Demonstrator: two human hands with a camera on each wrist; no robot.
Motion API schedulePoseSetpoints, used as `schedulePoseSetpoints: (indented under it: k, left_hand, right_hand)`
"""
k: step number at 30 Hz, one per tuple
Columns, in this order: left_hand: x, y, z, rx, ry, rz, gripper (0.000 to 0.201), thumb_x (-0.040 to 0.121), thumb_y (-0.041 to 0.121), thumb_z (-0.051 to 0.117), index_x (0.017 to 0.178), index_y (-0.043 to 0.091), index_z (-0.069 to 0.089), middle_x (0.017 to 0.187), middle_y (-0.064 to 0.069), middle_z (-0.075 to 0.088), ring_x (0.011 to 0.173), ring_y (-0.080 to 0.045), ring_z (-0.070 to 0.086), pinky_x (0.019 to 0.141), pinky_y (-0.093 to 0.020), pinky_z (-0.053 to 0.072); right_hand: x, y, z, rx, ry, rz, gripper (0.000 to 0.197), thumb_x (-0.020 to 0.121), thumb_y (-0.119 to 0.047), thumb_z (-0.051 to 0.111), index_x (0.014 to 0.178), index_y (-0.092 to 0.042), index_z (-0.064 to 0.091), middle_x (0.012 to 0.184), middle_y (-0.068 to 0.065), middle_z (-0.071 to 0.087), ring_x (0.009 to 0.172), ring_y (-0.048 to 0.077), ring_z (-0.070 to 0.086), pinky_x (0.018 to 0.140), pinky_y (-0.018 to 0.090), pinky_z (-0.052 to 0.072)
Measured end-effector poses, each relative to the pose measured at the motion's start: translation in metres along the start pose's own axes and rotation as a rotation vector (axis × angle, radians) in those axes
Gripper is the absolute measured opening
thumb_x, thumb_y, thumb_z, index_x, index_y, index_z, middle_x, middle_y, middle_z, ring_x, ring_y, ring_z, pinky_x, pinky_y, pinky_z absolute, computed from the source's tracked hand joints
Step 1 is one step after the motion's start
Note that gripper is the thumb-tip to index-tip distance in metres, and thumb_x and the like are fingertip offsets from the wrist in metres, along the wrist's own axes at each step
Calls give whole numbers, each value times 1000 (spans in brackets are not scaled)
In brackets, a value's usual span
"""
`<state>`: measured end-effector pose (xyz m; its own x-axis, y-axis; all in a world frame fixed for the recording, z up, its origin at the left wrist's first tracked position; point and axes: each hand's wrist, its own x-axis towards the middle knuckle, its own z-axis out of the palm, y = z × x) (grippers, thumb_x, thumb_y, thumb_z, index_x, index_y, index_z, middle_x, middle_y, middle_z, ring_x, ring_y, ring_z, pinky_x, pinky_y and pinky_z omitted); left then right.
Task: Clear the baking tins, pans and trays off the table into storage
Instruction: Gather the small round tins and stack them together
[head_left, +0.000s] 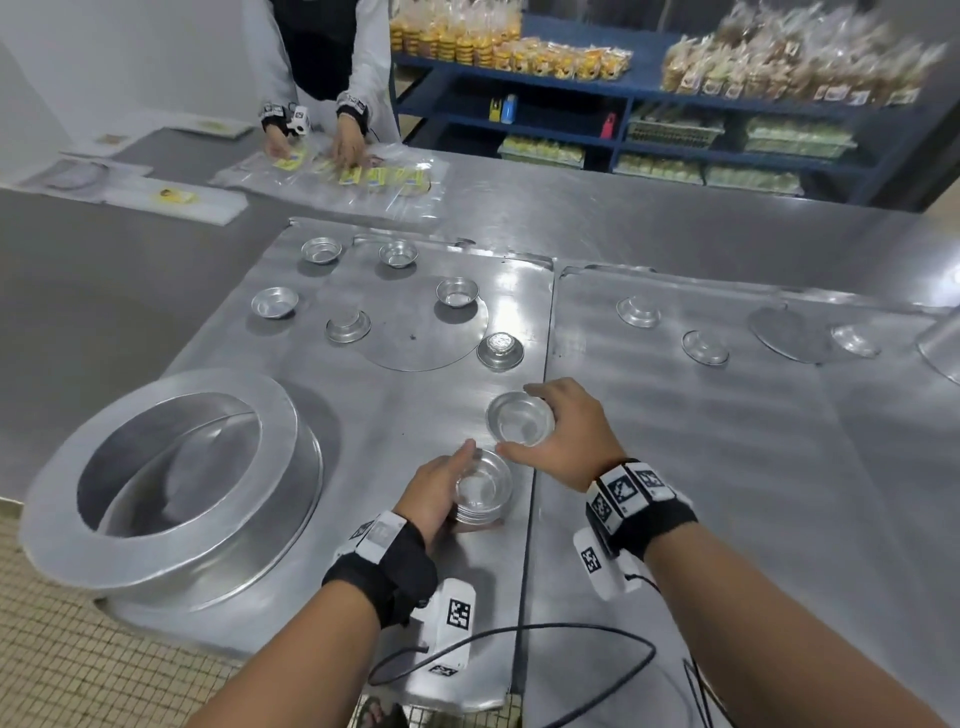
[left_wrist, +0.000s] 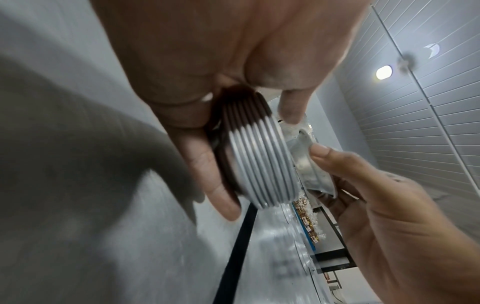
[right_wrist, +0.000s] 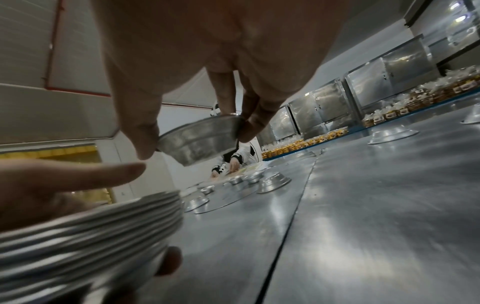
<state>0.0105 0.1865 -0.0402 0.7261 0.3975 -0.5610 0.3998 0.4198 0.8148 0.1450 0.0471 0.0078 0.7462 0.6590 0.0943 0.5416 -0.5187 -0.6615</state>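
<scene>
Lower centre of the head view: left hand (head_left: 434, 491) grips the nested stack of small tins (head_left: 480, 493) on the counter (head_left: 675, 467); right hand (head_left: 563, 434) pinches one loose tin (head_left: 521, 419) by its rim, just above; thin metal, probably light, slippery — hold rims.

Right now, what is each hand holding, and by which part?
The left hand grips a stack of small tins around its side and rims. The right hand pinches a single small tin by its rim, thumb opposite fingers.
</scene>
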Motion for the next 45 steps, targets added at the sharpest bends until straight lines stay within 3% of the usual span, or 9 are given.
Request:
schedulePoseSetpoints:
  k: [3, 6, 11, 18, 30, 35, 39, 42, 45]
  left_hand:
    - [-10, 5, -3, -26, -84, -5, 74, 77, 75, 61, 118, 15, 72, 114, -17, 73, 109, -35, 68, 105, -52, 47]
    - [-15, 6, -6, -64, -151, 5, 67, 85, 71, 56, 120, 16, 72, 116, -16, 72, 111, -34, 68, 104, -49, 48]
    - [-18, 6, -10, -110, -131, 0, 52, 86, 50, 71, 116, 8, 72, 114, -22, 71, 108, -38, 68, 98, -53, 52]
    - [-16, 0, -15, -2, -56, 18, 29, 87, 6, 68, 115, 1, 65, 93, -18, 71, 77, -26, 69, 56, -28, 52]
    - [-14, -9, -21, 62, -24, 23, 26, 90, -1, 63, 115, 1, 64, 98, -18, 71, 84, -25, 68, 65, -30, 52]
    - [-15, -9, -21, 17, -4, 16, 28, 89, -5, 62, 117, -1, 62, 98, -20, 71, 86, -28, 68, 72, -34, 54]
    - [-15, -5, -21, -64, 9, -16, 31, 90, -9, 54, 121, -6, 58, 103, -27, 67, 95, -41, 66, 83, -51, 58]
    - [-18, -1, -18, -146, -21, -56, 33, 88, -13, 41, 117, -9, 56, 104, -31, 61, 96, -51, 60, 79, -71, 51]
    - [-20, 2, -8, -93, -22, -41, 31, 86, -12, 40, 108, -4, 60, 93, -24, 61, 85, -39, 61, 80, -59, 54]
  right_hand:
    - [-17, -13, 7, 5, -19, -82, 85, 57, -54, 89, 128, -17, 61, 118, -4, 55, 109, 11, 57, 97, 23, 42]
    - [-31, -22, 15, 10, -55, -118, 85, 58, -56, 86, 129, -17, 59, 118, -5, 54, 109, 10, 55, 99, 24, 42]
    - [-46, -30, 29, 19, -71, -181, 84, 60, -55, 84, 129, -13, 60, 115, -4, 54, 107, 11, 56, 99, 27, 45]
    - [-58, -38, 44, -28, -92, -206, 92, 59, -70, 74, 130, -14, 60, 114, -5, 54, 108, 11, 50, 97, 19, 38]
    - [-61, -30, 53, -40, -132, -210, 92, 62, -74, 68, 132, -15, 58, 129, -3, 58, 119, 13, 49, 102, 17, 28]
    - [-53, -20, 44, 44, -252, -198, 93, 62, -66, 78, 138, -18, 54, 132, -6, 57, 119, 6, 51, 102, 21, 41]
    - [-46, -12, 38, 212, -359, -41, 77, 71, -35, 84, 140, -17, 53, 125, -3, 62, 105, 6, 61, 90, 26, 55]
    - [-44, -5, 42, 364, -328, 150, 60, 75, -33, 78, 131, -19, 61, 117, -1, 69, 95, 10, 70, 88, 37, 58]
    - [-45, -2, 43, 510, -246, 297, 42, 76, -33, 78, 114, -16, 71, 99, 6, 74, 86, 22, 74, 77, 48, 61]
